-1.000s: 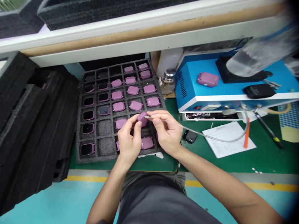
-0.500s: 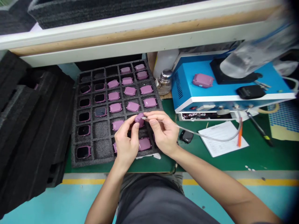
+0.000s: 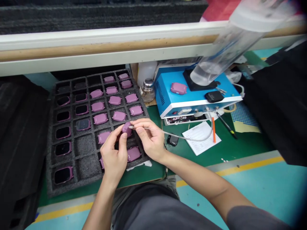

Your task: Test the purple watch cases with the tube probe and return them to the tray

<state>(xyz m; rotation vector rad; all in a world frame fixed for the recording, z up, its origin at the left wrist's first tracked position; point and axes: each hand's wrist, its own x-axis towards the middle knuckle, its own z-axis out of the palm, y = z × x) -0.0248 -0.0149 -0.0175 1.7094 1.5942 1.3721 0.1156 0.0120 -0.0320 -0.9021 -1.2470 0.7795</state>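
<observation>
My left hand (image 3: pixel 115 156) is closed around a small purple watch case (image 3: pixel 126 127), held on edge above the tray. In the fingers of my right hand (image 3: pixel 151 140) is the end of a clear thin tube (image 3: pixel 183 138), its tip against or right beside the case; whether it enters the case I cannot tell. Below both hands lies a dark grey foam tray (image 3: pixel 88 146) with square pockets. Purple watch cases (image 3: pixel 100 118) sit back side up in many of them. Down the left side, others show dark screens (image 3: pixel 62 132). My hands hide part of the tray's front right.
A blue machine box (image 3: pixel 165 92) stands at the back right; the tube runs to its front. On it are a purple case (image 3: pixel 178 88), a black watch (image 3: pixel 214 96) and a clear cylinder (image 3: pixel 203 73). Nearby are a pump bottle (image 3: pixel 147 90), a paper sheet (image 3: pixel 200 139) and stacked black foam (image 3: pixel 21 134).
The view has turned to the right, so the tray, machine and hands appear further left. Both hands keep the same hold on the watch case and the tube.
</observation>
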